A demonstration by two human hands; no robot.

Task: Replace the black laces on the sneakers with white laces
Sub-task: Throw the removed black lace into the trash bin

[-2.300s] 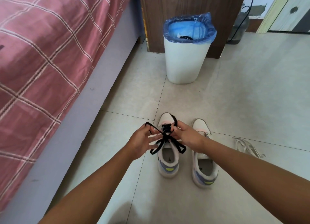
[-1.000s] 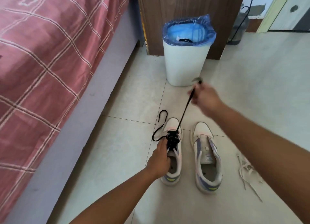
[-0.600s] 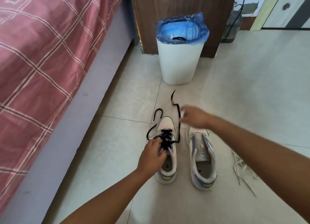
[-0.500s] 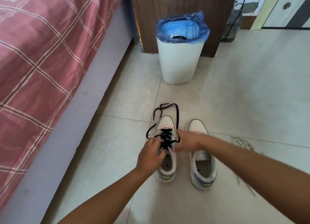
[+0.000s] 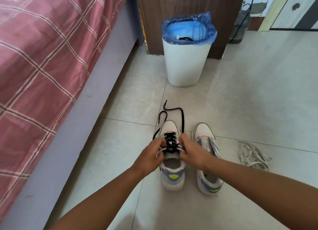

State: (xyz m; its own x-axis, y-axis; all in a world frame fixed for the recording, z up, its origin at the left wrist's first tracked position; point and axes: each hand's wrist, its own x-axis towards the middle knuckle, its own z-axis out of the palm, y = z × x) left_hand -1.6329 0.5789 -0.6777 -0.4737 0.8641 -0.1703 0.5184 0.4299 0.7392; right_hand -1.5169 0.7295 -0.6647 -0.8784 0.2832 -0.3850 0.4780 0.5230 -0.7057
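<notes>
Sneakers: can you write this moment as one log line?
step: unlacing | left hand: pinches black lace on left sneaker | right hand: same | right sneaker: laceless | white laces: on floor

Glossy floor tiles (image 5: 258,95), plastic bin (image 5: 185,64)

No text, label, brand or number is legible anywhere.

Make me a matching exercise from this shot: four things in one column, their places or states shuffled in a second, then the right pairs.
1. black lace
2. white laces
3. right sneaker
4. bin

A. heaped loose on the floor tiles
B. lined with a blue bag
C. partly threaded through the left sneaker
D. has no lace in it

Pairs: 1-C, 2-A, 3-D, 4-B
</notes>
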